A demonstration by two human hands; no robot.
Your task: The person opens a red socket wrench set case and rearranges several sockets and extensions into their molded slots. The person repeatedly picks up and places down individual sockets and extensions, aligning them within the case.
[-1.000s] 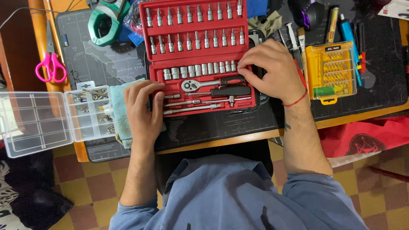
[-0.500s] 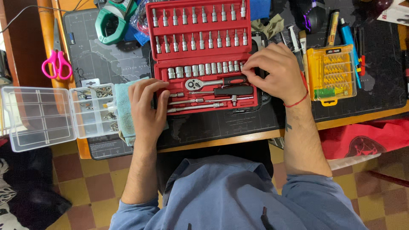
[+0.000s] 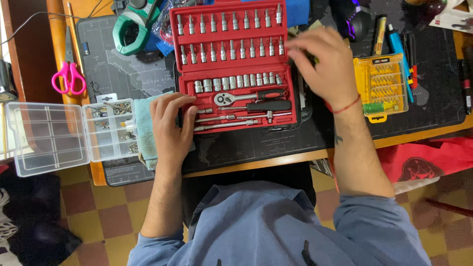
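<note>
An open red socket-set case (image 3: 236,68) lies on a black desk mat (image 3: 256,143). Its lid holds rows of bits, and its lower half holds sockets (image 3: 236,81), a ratchet (image 3: 249,96) and extension bars. My left hand (image 3: 170,125) rests flat at the case's lower left corner, partly on a light teal cloth (image 3: 143,120), with the fingers spread and touching the red rim. My right hand (image 3: 320,64) hovers, blurred, at the right edge of the case near the hinge. Its fingers point left and nothing shows in them.
A clear plastic organiser (image 3: 49,138) with small metal parts sits open at the left and overhangs the desk edge. Pink scissors (image 3: 69,79) and a green tool (image 3: 130,34) lie at the back left. A yellow bit case (image 3: 384,88) and pens lie to the right.
My right hand has lifted off the case's lower right edge and moved up to the hinge area. My left hand has stayed at the lower left corner.
</note>
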